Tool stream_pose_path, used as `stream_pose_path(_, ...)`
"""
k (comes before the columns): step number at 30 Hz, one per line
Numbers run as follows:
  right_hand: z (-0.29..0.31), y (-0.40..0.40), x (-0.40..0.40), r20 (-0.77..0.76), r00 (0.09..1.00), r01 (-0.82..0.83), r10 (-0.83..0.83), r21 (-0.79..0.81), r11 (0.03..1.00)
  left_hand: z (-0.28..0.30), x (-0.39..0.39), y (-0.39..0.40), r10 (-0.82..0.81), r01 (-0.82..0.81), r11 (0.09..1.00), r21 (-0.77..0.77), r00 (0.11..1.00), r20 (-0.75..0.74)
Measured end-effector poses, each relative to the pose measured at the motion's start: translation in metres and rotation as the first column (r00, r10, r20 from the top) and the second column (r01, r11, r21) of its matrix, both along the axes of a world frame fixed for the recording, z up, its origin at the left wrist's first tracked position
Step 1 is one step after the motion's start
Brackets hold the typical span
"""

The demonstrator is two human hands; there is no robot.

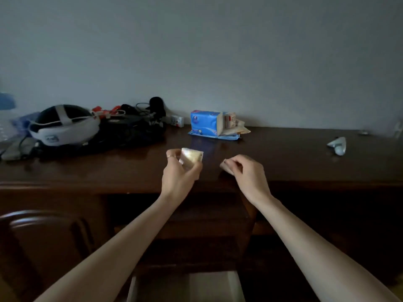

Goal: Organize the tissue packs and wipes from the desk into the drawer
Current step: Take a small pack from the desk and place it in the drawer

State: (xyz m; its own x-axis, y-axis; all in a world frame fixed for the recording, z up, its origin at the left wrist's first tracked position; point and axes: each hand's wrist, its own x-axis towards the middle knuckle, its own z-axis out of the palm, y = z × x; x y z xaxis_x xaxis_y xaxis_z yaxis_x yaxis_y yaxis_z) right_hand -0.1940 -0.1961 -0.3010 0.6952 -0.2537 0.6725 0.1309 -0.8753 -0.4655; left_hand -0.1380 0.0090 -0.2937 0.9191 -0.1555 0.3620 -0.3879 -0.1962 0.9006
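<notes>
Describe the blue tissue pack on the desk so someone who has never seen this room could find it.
Start at the dark wooden desk against the pale wall. Near the middle of its back edge stands the blue tissue pack, right of the black bag. It is the only bright blue block there, with smaller pale packs leaning at its right.

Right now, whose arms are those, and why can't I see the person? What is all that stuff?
The camera sits on a person's head and looks down, so you only see their two bare arms reaching out. The left hand holds a small pale tissue pack. The right hand is closed on another small pale pack at the desk surface. Both are above a dark wooden desk. Farther back lies a blue tissue pack with smaller packets beside it. On the left sits a white headset among black cables. At the bottom, an open drawer waits for the packs.
</notes>
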Motion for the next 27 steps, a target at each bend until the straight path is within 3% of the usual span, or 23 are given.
stream_pose_path(3,-0.04,0.049,-0.049,0.201,0.979,-0.054,0.018,0.173,0.983,-0.043,-0.054,0.04,-0.06,0.044,0.985,-0.165,0.994,-0.094)
stream_pose_path(5,-0.077,0.077,-0.079,0.229,0.97,-0.127,0.08,0.199,0.972,-0.088,-0.083,0.06,-0.159,0.116,0.974,-0.196,0.962,-0.221)
stream_pose_path(10,-0.168,0.13,-0.126,0.032,0.938,-0.346,0.346,0.144,0.927,-0.194,-0.122,0.094,-0.336,0.128,0.922,-0.366,0.736,-0.589)
stream_pose_path(12,-0.198,0.14,-0.132,-0.1,0.896,-0.426,0.434,0.086,0.9,-0.224,-0.127,0.102,-0.43,0.105,0.873,-0.477,0.628,-0.649)
stream_pose_path(15,-0.232,0.152,-0.137,-0.218,0.807,-0.497,0.549,0.251,0.831,-0.262,-0.134,0.113,-0.41,0.06,0.878,-0.475,0.607,-0.681)
stream_pose_path(19,-0.269,0.164,-0.127,-0.131,0.877,-0.309,0.463,0.585,0.75,-0.302,-0.134,0.121,-0.306,-0.059,0.9,-0.433,0.622,-0.721)
stream_pose_path(21,-0.288,0.156,-0.112,-0.254,0.871,-0.16,0.421,0.663,0.731,-0.318,-0.128,0.129,-0.228,-0.146,0.905,-0.398,0.624,-0.747)
stream_pose_path(24,-0.334,0.141,-0.087,-0.619,0.689,0.053,0.378,0.563,0.825,-0.334,-0.117,0.148,-0.102,-0.352,0.868,-0.35,0.564,-0.82)
stream_pose_path(27,-0.383,0.135,-0.064,-0.799,0.515,0.155,0.309,0.442,0.884,-0.344,-0.107,0.168,-0.062,-0.498,0.809,-0.311,0.455,-0.888)
